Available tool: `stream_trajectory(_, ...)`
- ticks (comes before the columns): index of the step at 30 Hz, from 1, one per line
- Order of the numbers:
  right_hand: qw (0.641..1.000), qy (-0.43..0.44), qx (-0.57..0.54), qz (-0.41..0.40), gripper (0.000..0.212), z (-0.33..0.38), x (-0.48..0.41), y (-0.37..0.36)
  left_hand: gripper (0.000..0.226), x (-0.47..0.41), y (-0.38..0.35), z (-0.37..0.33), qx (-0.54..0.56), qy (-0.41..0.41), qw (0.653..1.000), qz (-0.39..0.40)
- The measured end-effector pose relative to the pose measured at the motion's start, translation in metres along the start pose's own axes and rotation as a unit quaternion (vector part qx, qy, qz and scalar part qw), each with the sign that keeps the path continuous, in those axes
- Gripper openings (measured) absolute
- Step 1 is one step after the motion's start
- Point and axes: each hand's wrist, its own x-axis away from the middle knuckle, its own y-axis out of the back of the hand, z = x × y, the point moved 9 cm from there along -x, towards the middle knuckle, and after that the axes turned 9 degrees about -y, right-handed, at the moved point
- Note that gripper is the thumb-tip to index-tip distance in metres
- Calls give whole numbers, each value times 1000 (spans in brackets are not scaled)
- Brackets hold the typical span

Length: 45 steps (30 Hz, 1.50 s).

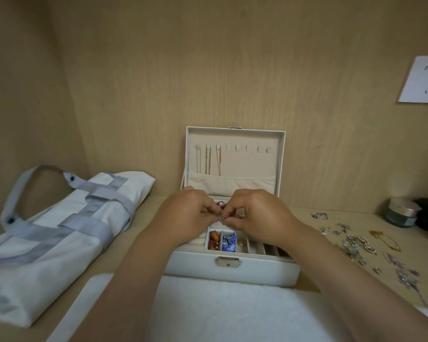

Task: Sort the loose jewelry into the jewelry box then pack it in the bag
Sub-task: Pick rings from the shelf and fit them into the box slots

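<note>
Wood-grain panels close in a pale tabletop (361, 219) where a person sorts jewelry, both hands meeting over an open white jewelry box (195, 265) at the centre. The left hand (183, 213) and right hand (260, 215) have their fingers curled in, the fingertips together pinching a small piece (223, 218) directly above the tray. It is too small to identify, and working it with two hands suggests a clasp or backing is being dealt with before it goes in.

The lid (245, 164) stands upright against the back wall, which leaves the tray open to reach. Thin gold chains (208, 160) hang from three of its hooks, probably to stop them tangling. In the front row, brown stones (213, 240) fill one compartment and a blue-and-silver cluster (229, 243) fills the next, with several slots to their right apparently unused.

Much sorting appears to remain. A scatter of loose jewelry (356, 243) lies on the tabletop to the right of the box, within easy reach of the right hand. The bag (59, 230), white with grey straps, lies flat to the left, well apart from the pile and not yet in use. A white cloth (220, 304) covers the near edge, and a small jar (402, 212) sits at far right.
</note>
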Motion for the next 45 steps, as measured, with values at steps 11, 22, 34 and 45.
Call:
stream_trajectory(11,999,-36,-22,34,15,-11,-3,6,16,0,2,4,10,19,1000,9)
stream_trajectory(22,998,3,68,19,16,5,-2,-6,11,0,-3,2,6,28,999,23)
stream_trajectory(34,995,-22,88,-37,14,-7,0,14,11,2,3,0,1,32,999,-1)
stream_trajectory(45,996,-29,77,-18,12,-8,-1,10,14,0,2,-6,-17,10,1000,11)
